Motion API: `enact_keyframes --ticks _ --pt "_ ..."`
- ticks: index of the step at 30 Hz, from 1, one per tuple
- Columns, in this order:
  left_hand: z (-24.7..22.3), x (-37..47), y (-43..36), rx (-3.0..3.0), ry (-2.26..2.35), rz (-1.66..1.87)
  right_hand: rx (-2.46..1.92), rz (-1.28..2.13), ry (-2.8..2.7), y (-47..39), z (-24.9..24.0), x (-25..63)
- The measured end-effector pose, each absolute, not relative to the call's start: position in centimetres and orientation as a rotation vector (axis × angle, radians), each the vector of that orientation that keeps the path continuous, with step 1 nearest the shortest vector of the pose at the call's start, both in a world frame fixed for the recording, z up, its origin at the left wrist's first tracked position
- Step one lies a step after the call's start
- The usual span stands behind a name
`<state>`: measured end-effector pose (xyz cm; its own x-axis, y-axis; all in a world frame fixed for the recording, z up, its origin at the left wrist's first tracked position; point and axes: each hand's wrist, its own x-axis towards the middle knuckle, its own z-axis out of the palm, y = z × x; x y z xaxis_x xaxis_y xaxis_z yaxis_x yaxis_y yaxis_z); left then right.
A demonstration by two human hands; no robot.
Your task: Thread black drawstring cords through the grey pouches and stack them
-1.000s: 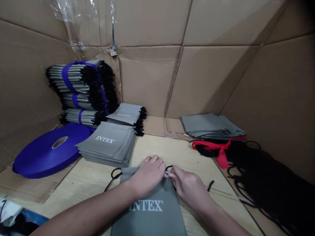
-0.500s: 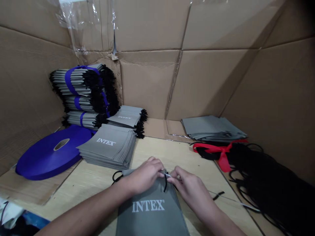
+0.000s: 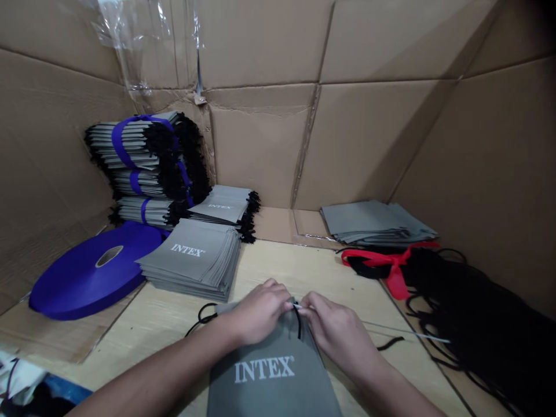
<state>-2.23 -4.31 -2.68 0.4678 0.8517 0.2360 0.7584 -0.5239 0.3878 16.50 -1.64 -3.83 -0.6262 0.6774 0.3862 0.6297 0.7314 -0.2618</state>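
A grey drawstring bag [image 3: 271, 397] printed INTEX lies in front of me, its top edge under my hands. My left hand [image 3: 263, 313] is closed, pinching the bag's top edge near the right corner. Close beside it, my right hand [image 3: 334, 327] is closed on a thin pale rod [image 3: 399, 330], which shows between the fingertips and runs out behind the hand to the right. A short black cord end [image 3: 299, 325] hangs over the bag between the hands. At the top left corner a black cord loop [image 3: 204, 315] sticks out. The fingertips partly hide the top hem.
At left are a blue ribbon roll [image 3: 87, 284], a stack of grey bags [image 3: 191, 272] and strapped bundles [image 3: 134, 145] with black cords. On the right lie more grey bags [image 3: 369, 223] and a heap of black cords [image 3: 486, 313] with a red ribbon [image 3: 397, 278]. Cardboard walls [image 3: 260, 145] surround the table.
The rod's far end and the trailing black cord have shifted slightly. The left cord loop reaches farther out. Both hands keep their grip at the bag's top edge.
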Motion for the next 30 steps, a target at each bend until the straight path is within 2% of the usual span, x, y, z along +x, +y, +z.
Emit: enact_keyframes --ticks 10,13,16,20,24,30 --pt "-2.5 -1.2 -5.1 2.791 1.601 0.297 -0.964 -0.059 -2.516 -1.9 -4.7 16.1" --pt "-2.7 -1.6 -4.9 2.754 1.574 0.356 -1.060 0.076 -2.487 -2.1 -4.4 15.9" --pt "-3.0 -1.9 -4.7 2.730 1.528 0.412 -1.173 0.349 -2.434 -2.0 -3.9 15.9" --pt "-2.9 -1.9 -4.6 2.717 1.486 0.451 -1.137 0.584 -2.392 -1.7 -3.4 16.3" --pt "-2.5 -1.5 -4.8 2.745 1.468 0.418 -1.108 0.606 -2.406 -1.8 -3.6 16.4" --pt "-3.0 -1.7 -4.5 2.706 1.454 0.459 -1.127 0.417 -2.537 -1.9 -3.5 16.2"
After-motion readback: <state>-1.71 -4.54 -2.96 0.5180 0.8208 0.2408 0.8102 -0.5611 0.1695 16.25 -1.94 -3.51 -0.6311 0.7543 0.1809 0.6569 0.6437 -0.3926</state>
